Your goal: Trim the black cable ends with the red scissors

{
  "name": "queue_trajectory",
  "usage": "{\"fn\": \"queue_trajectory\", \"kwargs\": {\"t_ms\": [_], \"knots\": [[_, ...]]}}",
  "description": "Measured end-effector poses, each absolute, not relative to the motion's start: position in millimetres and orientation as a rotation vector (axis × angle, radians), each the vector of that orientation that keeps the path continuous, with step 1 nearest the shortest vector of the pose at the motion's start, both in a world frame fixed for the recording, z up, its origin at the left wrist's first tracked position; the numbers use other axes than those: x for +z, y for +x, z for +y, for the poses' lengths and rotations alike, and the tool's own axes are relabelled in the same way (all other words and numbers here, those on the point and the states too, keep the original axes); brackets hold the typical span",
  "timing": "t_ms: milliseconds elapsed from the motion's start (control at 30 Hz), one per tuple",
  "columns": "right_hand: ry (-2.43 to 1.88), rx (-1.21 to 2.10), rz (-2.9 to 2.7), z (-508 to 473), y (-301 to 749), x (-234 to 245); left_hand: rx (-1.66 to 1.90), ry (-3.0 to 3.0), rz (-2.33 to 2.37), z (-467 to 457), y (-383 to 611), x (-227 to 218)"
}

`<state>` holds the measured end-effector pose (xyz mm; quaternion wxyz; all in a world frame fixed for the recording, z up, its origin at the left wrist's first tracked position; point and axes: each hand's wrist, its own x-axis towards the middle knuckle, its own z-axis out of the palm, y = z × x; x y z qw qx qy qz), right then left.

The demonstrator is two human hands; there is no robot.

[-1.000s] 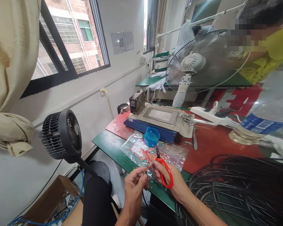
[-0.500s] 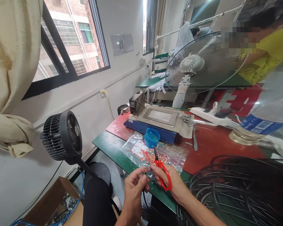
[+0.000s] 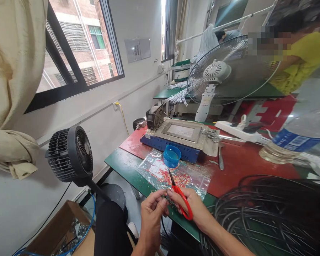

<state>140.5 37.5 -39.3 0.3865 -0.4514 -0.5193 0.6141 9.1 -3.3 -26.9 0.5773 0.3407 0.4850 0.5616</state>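
Workshop bench by a window wall, green and red tabletop (image 3: 237, 161); other benches and a seated person in yellow are seen beyond a large white fan (image 3: 224, 73).

Black cable coil (image 3: 272, 213), very large, is heaped at the near right corner of the tabletop. A black floor fan (image 3: 69, 154) stands off the left edge, beside the wall. A blue-based heating unit (image 3: 180, 137) sits toward the far edge, with a white power strip (image 3: 237, 129) and a clear bottle (image 3: 301, 131) to its right.

A clear plastic sheet (image 3: 176, 174) is laid near the front edge, strewn with many red and pale cut bits; a blue cap (image 3: 172, 155) rests on its far side, touching the unit's base.

Right hand (image 3: 194, 209): fingers closed through the red handles of scissors (image 3: 180, 197), blades pointing up and away over the sheet, nearly closed.

Left hand (image 3: 152, 209): thumb and forefinger pinched on a small wire end (image 3: 165, 193), held just beside the blades at the front edge; detail too small to read.

Judged progress: trimmings on the sheet suggest a good deal of cutting done; the coil's bulk suggests much remaining.
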Motion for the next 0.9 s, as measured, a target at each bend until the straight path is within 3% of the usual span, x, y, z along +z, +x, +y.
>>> {"fn": "queue_trajectory", "kwargs": {"t_ms": [267, 533, 900], "knots": [[-1.139, 1.540, -1.465, 36.7, 143.0, -34.2, 1.318, 0.746, 1.157, -0.7, 8.7, -29.7], [-1.073, 1.734, -1.131, 35.8, 139.5, -18.1, 1.295, 0.673, 1.055, 1.1, 8.8, -35.1], [-1.034, 1.797, -1.196, 36.1, 140.0, -18.8, 1.242, 0.618, 0.986, -0.2, 10.6, -31.2]]}}
